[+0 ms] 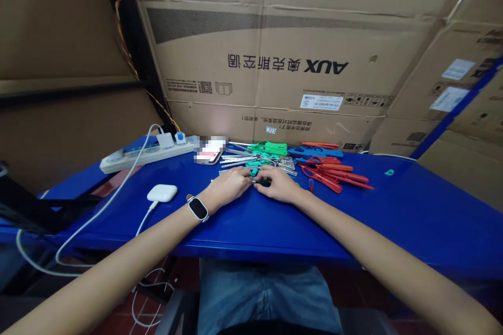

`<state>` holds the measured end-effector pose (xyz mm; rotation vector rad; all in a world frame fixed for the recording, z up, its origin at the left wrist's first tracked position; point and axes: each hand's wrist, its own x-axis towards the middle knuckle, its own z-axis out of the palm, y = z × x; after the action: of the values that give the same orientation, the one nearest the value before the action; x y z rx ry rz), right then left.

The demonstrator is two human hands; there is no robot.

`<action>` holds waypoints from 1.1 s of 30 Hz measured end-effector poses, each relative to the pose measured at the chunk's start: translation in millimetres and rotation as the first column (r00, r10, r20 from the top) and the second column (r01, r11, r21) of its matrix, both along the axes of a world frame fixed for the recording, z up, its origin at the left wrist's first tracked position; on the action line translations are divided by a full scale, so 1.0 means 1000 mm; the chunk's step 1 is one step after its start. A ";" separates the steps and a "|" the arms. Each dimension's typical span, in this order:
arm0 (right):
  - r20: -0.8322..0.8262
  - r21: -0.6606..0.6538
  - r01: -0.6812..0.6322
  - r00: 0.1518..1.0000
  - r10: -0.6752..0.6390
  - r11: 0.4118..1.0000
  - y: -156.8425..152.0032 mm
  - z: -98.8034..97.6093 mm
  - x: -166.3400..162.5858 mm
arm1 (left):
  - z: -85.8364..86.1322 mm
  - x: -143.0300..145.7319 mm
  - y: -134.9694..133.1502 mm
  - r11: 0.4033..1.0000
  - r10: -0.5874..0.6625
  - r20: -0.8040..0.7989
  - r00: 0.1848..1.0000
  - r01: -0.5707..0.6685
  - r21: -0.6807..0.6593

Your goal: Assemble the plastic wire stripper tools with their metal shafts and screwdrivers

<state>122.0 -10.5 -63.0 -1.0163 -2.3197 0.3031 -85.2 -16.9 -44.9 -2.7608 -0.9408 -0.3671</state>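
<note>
My left hand [231, 186], a watch on its wrist, and my right hand [280, 184] meet low over the table, fingers bent and closed. Between and under the fingertips shows a dark green lighter part [264, 182], mostly hidden by the hands. Just beyond them lies a heap of silvery metal tubes [238, 159] mixed with small teal pieces. A bright green lighter body [271, 147] rests behind the heap. To the right are blue lighter bodies [322, 152] and several red lighter bodies [326, 180]. A small reddish clear piece [311, 185] lies beside my right hand.
The blue table [373, 220] backs onto a large cardboard panel [275, 31]. At left stand a white power strip [145, 156], a phone [214, 156] and a white earbud case [162, 193] with a cable. One teal piece [389, 172] lies far right.
</note>
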 end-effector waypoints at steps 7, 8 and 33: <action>-0.081 -0.028 -0.032 0.996 0.030 0.999 -0.001 0.000 -0.001 | -0.007 -0.006 0.010 0.990 0.016 0.215 0.976 0.015 -0.140; -0.089 -0.029 -0.034 0.996 0.031 0.999 -0.002 0.000 -0.001 | -0.008 -0.005 0.009 0.988 0.009 0.241 0.970 0.028 -0.149; 0.096 0.008 0.045 0.994 -0.045 0.999 -0.001 0.019 0.020 | -0.006 -0.006 0.005 0.994 -0.109 0.069 0.992 0.110 -0.012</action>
<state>141.9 -11.2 -44.3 -1.1010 -2.3785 0.2343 -91.1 -11.9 -51.0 -2.8380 -0.8118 -0.4763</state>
